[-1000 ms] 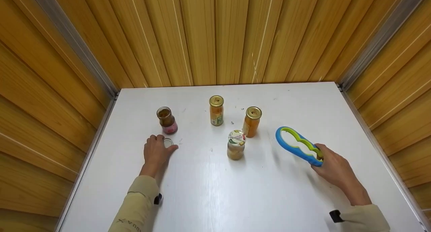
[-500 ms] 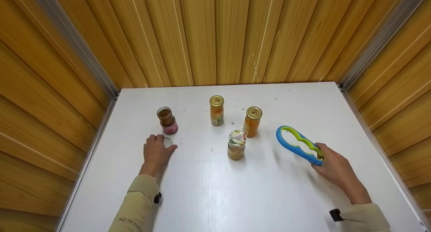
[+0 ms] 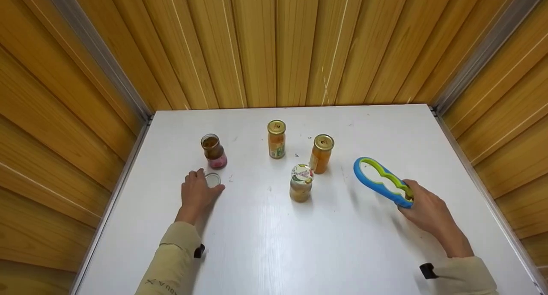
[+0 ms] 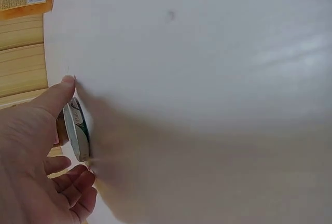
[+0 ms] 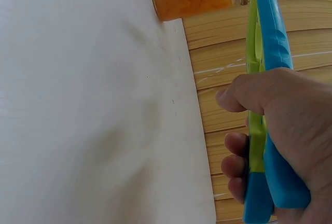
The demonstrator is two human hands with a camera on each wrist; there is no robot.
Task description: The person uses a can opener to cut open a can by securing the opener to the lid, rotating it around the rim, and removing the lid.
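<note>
Between jars (image 3: 323, 158) and right table edge (image 3: 476, 196), right grip (image 3: 430, 209) holds opener (image 3: 379, 189); left grip (image 3: 195, 194) loose beside lid (image 3: 212, 180).

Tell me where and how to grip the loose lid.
Pinch the lid by opposite edges of its rim, probably best from the near side: it is low, thin and round, and the open jar stands just beyond it.

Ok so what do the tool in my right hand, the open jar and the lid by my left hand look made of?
Tool: probably plastic, smooth low-sheen blue with molded dents; the green lining may be rubbery. Open jar: glass, from its clear, shiny rim. Lid: likely thin coated metal, going by its slim rim and printed markings; plastic isn't ruled out.
</note>
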